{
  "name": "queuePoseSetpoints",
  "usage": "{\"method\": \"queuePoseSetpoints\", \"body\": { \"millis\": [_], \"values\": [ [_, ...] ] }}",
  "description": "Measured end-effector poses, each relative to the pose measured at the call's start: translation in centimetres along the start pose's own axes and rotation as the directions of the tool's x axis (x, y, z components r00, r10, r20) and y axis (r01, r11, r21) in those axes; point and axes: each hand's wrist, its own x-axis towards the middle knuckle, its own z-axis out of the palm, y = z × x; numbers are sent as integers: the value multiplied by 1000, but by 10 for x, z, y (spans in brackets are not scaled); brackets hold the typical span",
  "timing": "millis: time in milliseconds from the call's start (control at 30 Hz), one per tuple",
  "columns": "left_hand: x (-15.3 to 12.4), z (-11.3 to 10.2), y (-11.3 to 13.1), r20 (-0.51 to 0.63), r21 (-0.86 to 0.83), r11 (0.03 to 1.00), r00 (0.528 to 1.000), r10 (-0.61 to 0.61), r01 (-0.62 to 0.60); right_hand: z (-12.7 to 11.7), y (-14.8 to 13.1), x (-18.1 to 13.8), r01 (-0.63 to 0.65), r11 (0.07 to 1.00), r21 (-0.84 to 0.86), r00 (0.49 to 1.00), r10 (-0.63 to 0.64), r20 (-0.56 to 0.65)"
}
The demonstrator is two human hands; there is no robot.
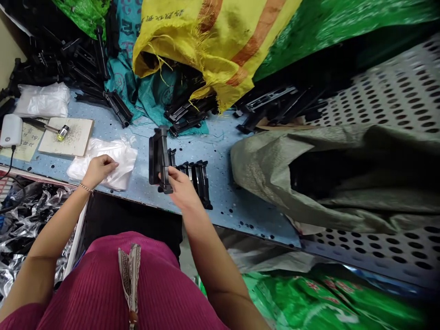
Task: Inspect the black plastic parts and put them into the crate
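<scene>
My right hand point(183, 185) grips a black plastic part point(159, 158), a long frame-like bracket, and holds it upright above the table. Over a stack of thin clear plastic bags point(127, 160), my left hand point(100, 169) has thumb and fingers pinched together on the top bag. Several similar black parts point(202, 183) lie side by side on the blue table just right of my right hand, partly hidden by it.
Black parts point(82, 64) pile up at the back left. A yellow woven sack point(220, 46) spills more parts. An open grey-green sack point(261, 169) lies on the right. A small board point(65, 142), white device point(11, 130) and bag bundle point(43, 100) sit at left.
</scene>
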Motion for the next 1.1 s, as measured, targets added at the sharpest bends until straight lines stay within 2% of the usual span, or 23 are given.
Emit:
{"method": "queuePoseSetpoints", "body": {
  "millis": [67,133,233,300,333,367,400,467,533,567,633,667,700,733,833,900,933,1000,1100],
  "values": [
    [-2,-1,0,-14,-75,996,999,44,-44,26,3,10,-41,935,352,995,8,95],
    [-7,0,2,12,18,985,985,174,-174,55,5,23,-83,854,514,989,10,144],
    [-16,-3,8,127,354,867,936,328,-352,77,9,33,-39,877,479,999,25,35],
    [-17,-9,10,141,507,775,924,356,-376,73,14,25,-40,890,454,998,55,-19],
    [-17,-12,10,130,538,756,923,363,-373,68,17,17,-99,868,486,995,101,22],
    [-16,-16,9,120,541,754,922,368,-372,63,21,7,-200,819,538,980,165,114],
    [-14,-18,8,110,526,764,921,375,-374,58,25,-2,-334,741,582,941,232,245],
    [-16,-20,7,90,487,778,909,407,-397,52,34,-17,-589,547,594,803,316,505],
    [-27,-15,9,96,462,753,870,483,-469,53,42,-23,-731,384,564,678,322,660],
    [-36,-11,10,121,450,723,838,532,-524,56,45,-22,-759,322,567,650,312,693],
    [-60,1,13,212,406,644,752,624,-648,61,49,-17,-743,242,624,669,289,685],
    [-73,7,14,256,381,606,710,656,-698,64,50,-14,-717,226,659,696,282,661],
    [-84,11,14,274,376,582,686,674,-721,65,50,-13,-686,227,692,727,275,630],
    [-93,13,12,260,403,575,692,674,-712,66,49,-12,-654,241,717,755,267,599],
    [-101,11,2,77,609,606,798,598,-512,69,47,-18,-595,314,740,804,236,546],
    [-97,8,-3,-15,706,587,821,571,-396,73,48,-23,-584,344,735,812,224,540],
    [-95,7,-4,-7,719,565,809,588,-404,76,49,-26,-591,358,723,806,228,546],
    [-94,9,-1,93,668,526,761,642,-526,83,50,-28,-583,410,701,811,251,528],
    [-102,12,7,242,465,526,674,698,-712,90,48,-30,-497,526,690,867,267,421]
  ]
}}
